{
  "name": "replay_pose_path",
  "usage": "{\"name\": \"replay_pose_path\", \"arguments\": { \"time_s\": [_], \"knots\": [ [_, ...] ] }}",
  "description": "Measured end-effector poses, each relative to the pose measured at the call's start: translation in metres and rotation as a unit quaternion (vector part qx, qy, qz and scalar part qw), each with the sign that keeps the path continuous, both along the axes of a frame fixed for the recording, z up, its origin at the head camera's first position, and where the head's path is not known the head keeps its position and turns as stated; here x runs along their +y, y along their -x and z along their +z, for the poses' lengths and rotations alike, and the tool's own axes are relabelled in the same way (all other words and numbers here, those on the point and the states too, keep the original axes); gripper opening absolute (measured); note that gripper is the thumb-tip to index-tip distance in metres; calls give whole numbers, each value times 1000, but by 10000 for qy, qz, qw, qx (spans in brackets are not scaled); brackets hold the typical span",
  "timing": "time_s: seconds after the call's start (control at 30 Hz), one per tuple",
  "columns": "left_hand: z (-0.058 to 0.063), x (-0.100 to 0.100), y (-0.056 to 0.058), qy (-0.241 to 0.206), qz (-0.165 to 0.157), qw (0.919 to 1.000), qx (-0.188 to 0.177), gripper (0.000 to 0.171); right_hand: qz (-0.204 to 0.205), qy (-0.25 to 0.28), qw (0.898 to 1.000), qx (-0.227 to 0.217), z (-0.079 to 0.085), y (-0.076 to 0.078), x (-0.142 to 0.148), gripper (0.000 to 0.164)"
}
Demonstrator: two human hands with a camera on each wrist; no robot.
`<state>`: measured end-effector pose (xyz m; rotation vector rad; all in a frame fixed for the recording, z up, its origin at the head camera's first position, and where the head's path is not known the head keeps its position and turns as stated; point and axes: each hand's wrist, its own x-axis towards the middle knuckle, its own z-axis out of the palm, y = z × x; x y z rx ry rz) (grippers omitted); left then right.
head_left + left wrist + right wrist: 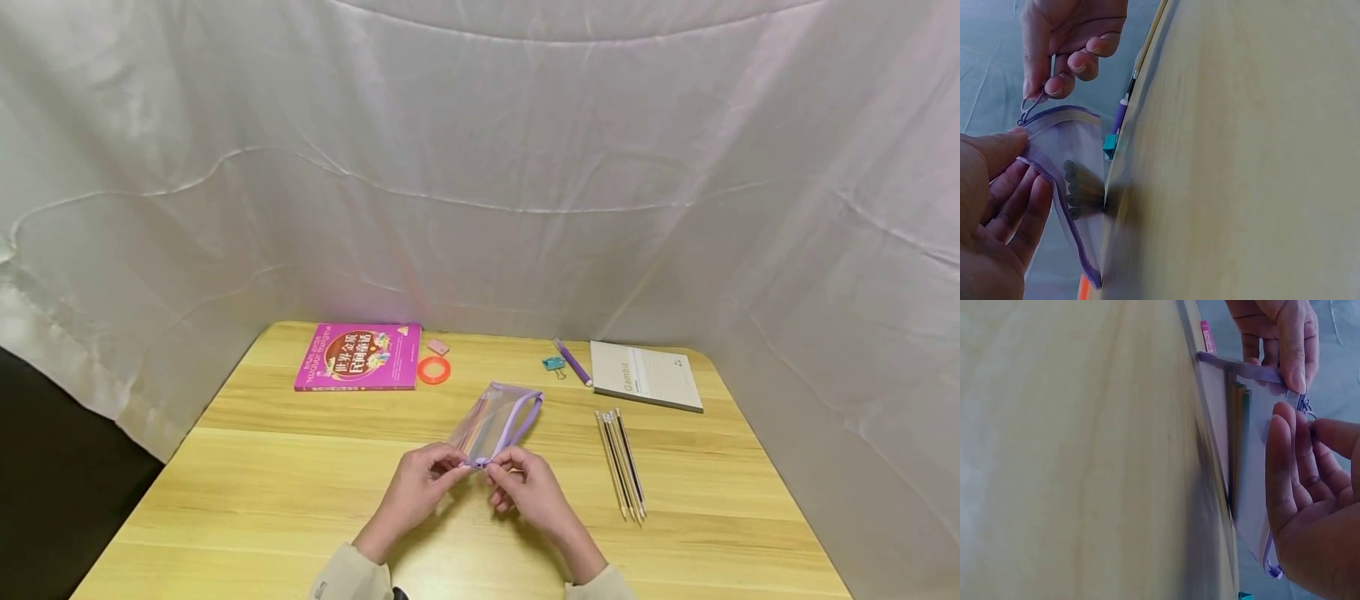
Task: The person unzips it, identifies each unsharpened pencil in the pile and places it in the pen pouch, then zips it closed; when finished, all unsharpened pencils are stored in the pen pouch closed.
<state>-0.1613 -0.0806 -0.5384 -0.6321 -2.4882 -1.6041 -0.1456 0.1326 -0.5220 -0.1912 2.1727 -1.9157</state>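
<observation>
A see-through mesh pencil case with purple edging stands tilted above the table, several colored pencils inside it. My left hand pinches its near corner between thumb and fingers. Close beside it, my right hand pinches the zipper pull at the end of the purple zipper. In the left wrist view the pencils' ends show through the mesh. A purple strap loop hangs at the case's right side.
At the back left lie a pink book, a pink eraser and an orange ring. Right of the case are a teal binder clip, a purple pen, a notebook and several pencils.
</observation>
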Motion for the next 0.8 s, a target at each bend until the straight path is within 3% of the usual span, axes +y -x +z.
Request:
{"name": "replay_pose_path", "arguments": {
  "time_s": [0.17,0.37,0.57,0.67,0.8],
  "knots": [
    [0,-2,1,49,-84,9999,136,6,-226,-156,9995,138,-1,1,0,14],
    [2,-6,1,195,-121,9980,590,8,-354,-543,9971,397,2,5,2,10],
    [5,-18,0,249,71,9948,980,9,-925,-1005,9892,534,3,16,19,9],
    [6,-31,0,299,223,9938,1050,11,-1354,-1567,9764,618,5,25,36,8],
    [7,-50,2,401,604,9932,915,14,-2165,-2319,9451,786,14,35,61,9]
  ]
}}
